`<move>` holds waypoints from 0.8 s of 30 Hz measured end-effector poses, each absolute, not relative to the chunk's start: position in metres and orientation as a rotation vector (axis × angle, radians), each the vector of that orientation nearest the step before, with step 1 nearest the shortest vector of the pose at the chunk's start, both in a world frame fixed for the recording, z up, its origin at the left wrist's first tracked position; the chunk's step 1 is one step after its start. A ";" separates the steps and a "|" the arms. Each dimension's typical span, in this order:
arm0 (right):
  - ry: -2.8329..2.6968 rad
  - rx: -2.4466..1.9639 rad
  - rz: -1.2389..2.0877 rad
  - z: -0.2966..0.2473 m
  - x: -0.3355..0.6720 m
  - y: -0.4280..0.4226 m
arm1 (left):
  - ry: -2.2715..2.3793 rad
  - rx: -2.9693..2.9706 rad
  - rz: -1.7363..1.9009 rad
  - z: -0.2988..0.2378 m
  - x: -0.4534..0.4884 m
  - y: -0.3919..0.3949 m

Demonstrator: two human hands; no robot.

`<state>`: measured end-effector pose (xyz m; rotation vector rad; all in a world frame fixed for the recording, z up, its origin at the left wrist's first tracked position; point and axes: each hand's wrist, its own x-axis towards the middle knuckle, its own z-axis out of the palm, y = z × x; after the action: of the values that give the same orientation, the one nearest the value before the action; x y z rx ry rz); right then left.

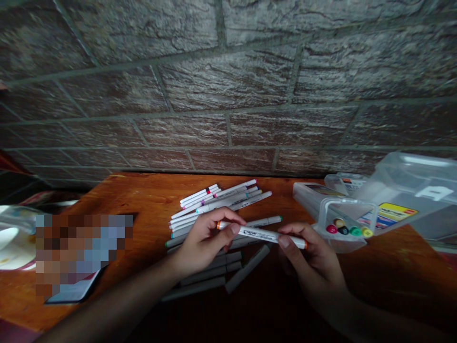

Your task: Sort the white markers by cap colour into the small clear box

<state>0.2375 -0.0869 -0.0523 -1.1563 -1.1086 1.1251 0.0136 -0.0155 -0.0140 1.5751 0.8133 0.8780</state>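
Both hands hold one white marker with orange ends [262, 234] level above the wooden table [150, 195]. My left hand [205, 240] pinches its left end with thumb and fingers closed. At the marker's right end, my right hand [314, 255] grips it between thumb and fingers. Under and behind the hands lies a loose pile of several white markers [221, 200] with coloured caps, and more grey ones [214, 276] lie nearer me.
A clear plastic marker case [348, 221] stands open at the right, holding a few markers with coloured ends, its lid [414, 190] tilted back. A dark flat object [74, 290] lies at the left near a white dish [14, 238]. A brick wall rises behind the table.
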 end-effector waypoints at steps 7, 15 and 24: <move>-1.007 -1.085 1.163 -0.045 0.233 -0.085 | 0.736 1.405 0.913 -0.011 0.011 -0.012; -1.025 -1.114 1.114 -0.042 0.235 -0.086 | 0.684 1.289 0.937 -0.017 0.007 -0.008; -1.015 -1.056 1.178 -0.040 0.236 -0.090 | 0.632 0.983 0.998 -0.014 0.009 -0.004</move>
<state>0.2356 -0.0899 -0.0400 -1.0560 -1.0147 1.1782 0.0092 -0.0038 -0.0141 0.9826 0.6321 0.9975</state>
